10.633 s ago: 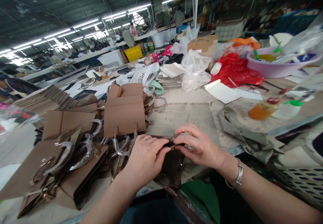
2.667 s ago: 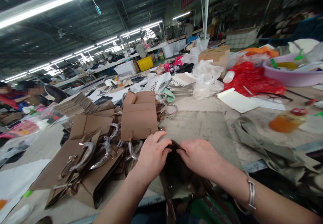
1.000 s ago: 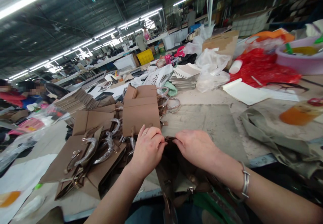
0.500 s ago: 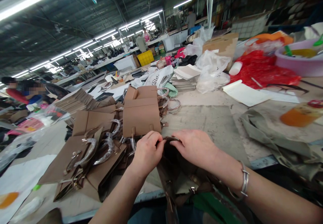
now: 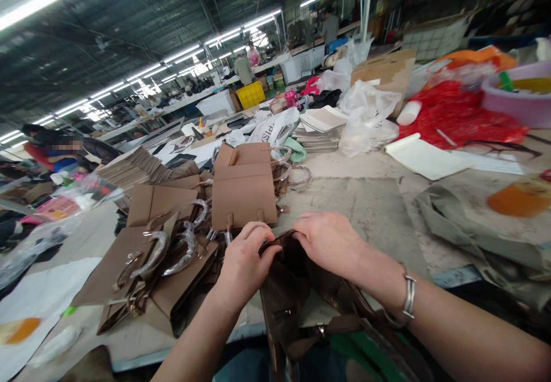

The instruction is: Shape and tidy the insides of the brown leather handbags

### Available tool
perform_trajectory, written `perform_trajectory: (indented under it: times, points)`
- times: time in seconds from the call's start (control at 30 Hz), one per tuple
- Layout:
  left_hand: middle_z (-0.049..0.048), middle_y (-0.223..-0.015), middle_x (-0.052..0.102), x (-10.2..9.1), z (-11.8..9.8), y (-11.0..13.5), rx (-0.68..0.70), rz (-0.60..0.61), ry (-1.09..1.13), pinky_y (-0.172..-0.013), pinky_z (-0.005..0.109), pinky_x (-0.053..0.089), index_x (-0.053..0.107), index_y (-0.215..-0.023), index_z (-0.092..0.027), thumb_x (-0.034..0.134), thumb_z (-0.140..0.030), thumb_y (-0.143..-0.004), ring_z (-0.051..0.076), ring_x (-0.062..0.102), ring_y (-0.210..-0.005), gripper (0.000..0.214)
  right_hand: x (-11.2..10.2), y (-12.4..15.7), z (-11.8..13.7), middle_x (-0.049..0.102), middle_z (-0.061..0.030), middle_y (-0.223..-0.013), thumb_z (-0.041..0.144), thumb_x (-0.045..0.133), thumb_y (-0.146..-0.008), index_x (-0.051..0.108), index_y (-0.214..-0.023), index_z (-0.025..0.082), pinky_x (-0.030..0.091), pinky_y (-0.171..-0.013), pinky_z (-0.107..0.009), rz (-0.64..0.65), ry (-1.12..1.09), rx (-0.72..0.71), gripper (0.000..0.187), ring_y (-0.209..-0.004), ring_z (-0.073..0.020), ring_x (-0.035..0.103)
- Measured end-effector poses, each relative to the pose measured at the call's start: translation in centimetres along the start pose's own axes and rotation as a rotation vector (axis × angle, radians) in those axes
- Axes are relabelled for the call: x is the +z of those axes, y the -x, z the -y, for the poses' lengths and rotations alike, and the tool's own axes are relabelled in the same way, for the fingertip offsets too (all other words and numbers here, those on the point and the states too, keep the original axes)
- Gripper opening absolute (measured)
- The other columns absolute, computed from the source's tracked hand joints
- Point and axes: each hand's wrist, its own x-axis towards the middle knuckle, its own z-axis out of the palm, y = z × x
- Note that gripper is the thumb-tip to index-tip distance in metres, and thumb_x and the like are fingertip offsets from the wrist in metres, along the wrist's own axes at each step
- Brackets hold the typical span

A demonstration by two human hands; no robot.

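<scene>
My left hand (image 5: 248, 260) pinches the upper edge of a brown handbag (image 5: 282, 307) at the table's front edge. On the same rim, a short way to the right, my right hand (image 5: 326, 243) is closed with thumb and fingers together. The bag's mouth gapes toward me and its inside is dark. Metal fittings show on its near side, low in the view. Just beyond my left hand lies another brown handbag (image 5: 243, 195). More brown handbags (image 5: 116, 261) with plastic-wrapped handles (image 5: 186, 251) are heaped to the left.
A stack of brown panels (image 5: 134, 168) lies behind the heap. Grey cloth (image 5: 477, 227), an open notebook (image 5: 426, 157), red plastic bag (image 5: 460, 119) and purple basin (image 5: 519, 104) are on the right. Another person (image 5: 54, 148) is at the far left.
My hands have moved slightly apart along the handbag's rim, the left one going a little left. The whole view has shifted slightly.
</scene>
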Motion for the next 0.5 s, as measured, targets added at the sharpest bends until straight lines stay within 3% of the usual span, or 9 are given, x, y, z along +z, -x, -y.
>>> perform_trajectory:
  times: [0.37, 0.5]
  points:
    - [0.0043, -0.094, 0.060, 0.50, 0.04, 0.67, 0.078, -0.155, -0.053, -0.081, 0.029, 0.049, 0.062, -0.079, -0.018, 0.065, -0.021, -0.080, 0.016, 0.059, -0.088, 0.004, 0.37, 0.33, 0.29, 0.065, -0.0029, -0.074, 0.024, 0.048, -0.088, 0.066, -0.072, 0.020, 0.030, -0.052, -0.026, -0.051, 0.046, -0.001, 0.024, -0.063, -0.0160, 0.057]
    - [0.0031, -0.095, 0.061, 0.43, 0.00, 0.45, 0.090, -0.136, -0.091, -0.083, 0.029, 0.048, 0.064, -0.083, -0.020, 0.065, -0.020, -0.080, 0.015, 0.059, -0.088, 0.003, 0.49, 0.27, 0.40, 0.065, -0.0024, -0.074, 0.025, 0.048, -0.089, 0.066, -0.073, 0.021, 0.031, -0.053, -0.026, -0.055, 0.042, -0.003, 0.024, -0.064, -0.0161, 0.057]
